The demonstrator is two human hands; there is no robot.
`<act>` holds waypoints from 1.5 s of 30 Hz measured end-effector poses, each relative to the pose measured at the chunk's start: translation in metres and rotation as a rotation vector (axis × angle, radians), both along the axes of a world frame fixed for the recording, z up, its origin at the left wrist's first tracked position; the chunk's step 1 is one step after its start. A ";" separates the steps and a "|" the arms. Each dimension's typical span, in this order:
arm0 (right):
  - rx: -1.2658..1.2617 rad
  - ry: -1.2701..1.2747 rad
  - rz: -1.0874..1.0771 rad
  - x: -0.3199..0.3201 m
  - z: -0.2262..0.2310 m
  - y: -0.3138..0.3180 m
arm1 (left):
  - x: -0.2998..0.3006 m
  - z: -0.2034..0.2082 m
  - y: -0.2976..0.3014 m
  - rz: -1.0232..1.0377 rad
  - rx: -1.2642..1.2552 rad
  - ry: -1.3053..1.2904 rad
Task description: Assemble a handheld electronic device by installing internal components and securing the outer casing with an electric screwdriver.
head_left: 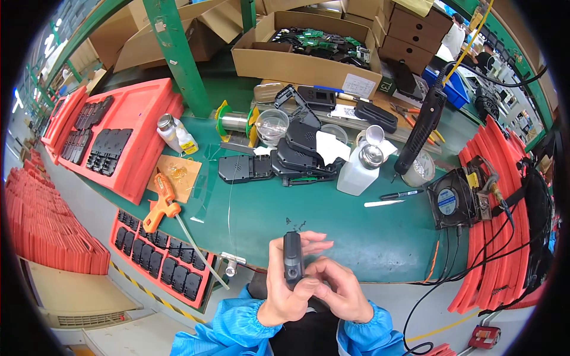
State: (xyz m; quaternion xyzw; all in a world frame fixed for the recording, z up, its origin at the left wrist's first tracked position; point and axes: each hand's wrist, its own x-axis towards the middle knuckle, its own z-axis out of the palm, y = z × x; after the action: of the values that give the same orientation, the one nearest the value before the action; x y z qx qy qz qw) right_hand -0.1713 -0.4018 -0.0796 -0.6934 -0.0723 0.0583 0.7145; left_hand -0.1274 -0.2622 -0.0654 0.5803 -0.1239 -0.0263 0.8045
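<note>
"While the left hand [278,299] grips the device [292,252] by the bench's [386,237] near edge, what could go wrong?"

"A slack grip could drop it. The right hand [343,292] curls close beside; whether it pinches anything, I can't tell."

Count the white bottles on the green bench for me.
2: one bottle just right of the upper-left red tray, the other bottle left of the black marker pen. Others may be hidden.
</note>
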 end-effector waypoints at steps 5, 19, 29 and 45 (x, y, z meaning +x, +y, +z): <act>-0.156 -0.035 -0.114 -0.008 0.009 0.002 | 0.011 0.001 0.004 -0.119 -0.079 0.070; -0.214 -0.150 -0.219 -0.011 0.003 -0.014 | 0.006 0.004 0.014 -0.316 0.151 0.208; -0.122 -0.031 -0.100 -0.006 -0.002 -0.015 | 0.011 0.011 0.010 -0.237 -0.019 0.202; 0.226 0.158 -0.084 -0.015 -0.001 -0.011 | 0.002 0.019 0.016 -0.292 0.004 0.224</act>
State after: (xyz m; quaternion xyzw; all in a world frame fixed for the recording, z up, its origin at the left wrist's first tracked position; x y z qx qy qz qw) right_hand -0.1862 -0.4128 -0.0809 -0.6044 0.0073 0.0741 0.7932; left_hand -0.1256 -0.2458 -0.0461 0.5513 -0.1163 -0.2074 0.7997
